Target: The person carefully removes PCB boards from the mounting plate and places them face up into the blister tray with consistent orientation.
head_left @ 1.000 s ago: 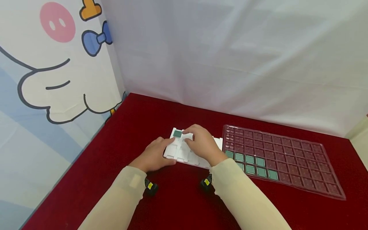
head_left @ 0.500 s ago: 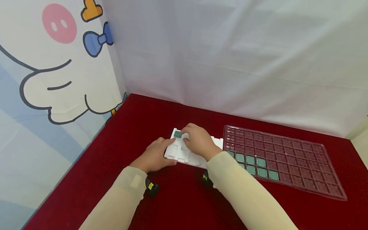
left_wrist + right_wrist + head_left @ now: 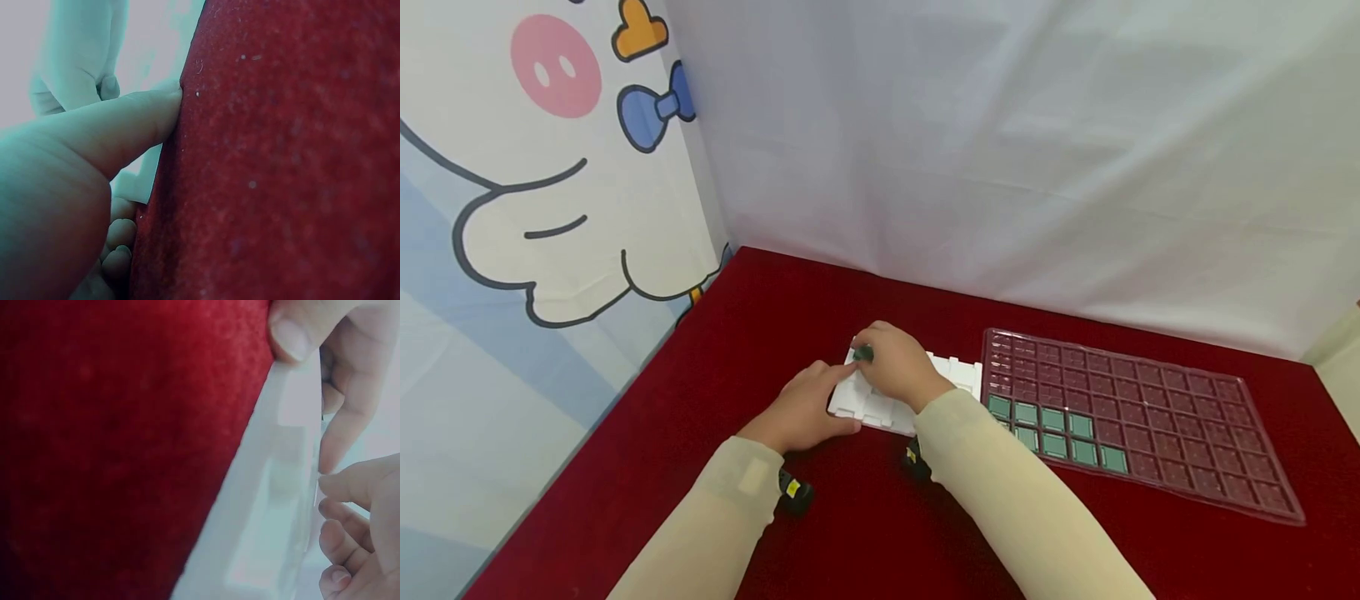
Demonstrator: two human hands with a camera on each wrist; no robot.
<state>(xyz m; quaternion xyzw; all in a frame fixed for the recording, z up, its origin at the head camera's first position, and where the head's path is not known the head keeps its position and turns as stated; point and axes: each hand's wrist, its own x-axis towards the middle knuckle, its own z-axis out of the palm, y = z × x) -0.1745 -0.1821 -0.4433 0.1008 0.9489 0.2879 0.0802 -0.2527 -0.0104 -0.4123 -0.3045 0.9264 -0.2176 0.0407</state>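
A white tray [image 3: 865, 400] with shallow square recesses lies on the red cloth. My left hand [image 3: 801, 407] grips its left end, thumb along the near edge; that thumb [image 3: 134, 122] also crosses the left wrist view. My right hand [image 3: 897, 358] reaches over the tray and pinches a small green square tile [image 3: 863, 352] at the far left corner, where the tile looks tilted and dark. The right wrist view shows the tray's edge [image 3: 275, 487] between both hands, with the right fingers [image 3: 350, 547] curled; the tile is hidden there.
A clear plastic tray [image 3: 1180, 417] with many square pockets lies to the right, close to the white tray. Several green tiles [image 3: 1054, 444] sit in its near left pockets. A white curtain [image 3: 1000, 167] hangs behind the red tabletop [image 3: 760, 308], a printed cartoon sheet [image 3: 550, 250] at left.
My right hand has moved left over the white tray to the corner tile, which now looks tilted between its fingers. The left hand keeps its grip in the same place.
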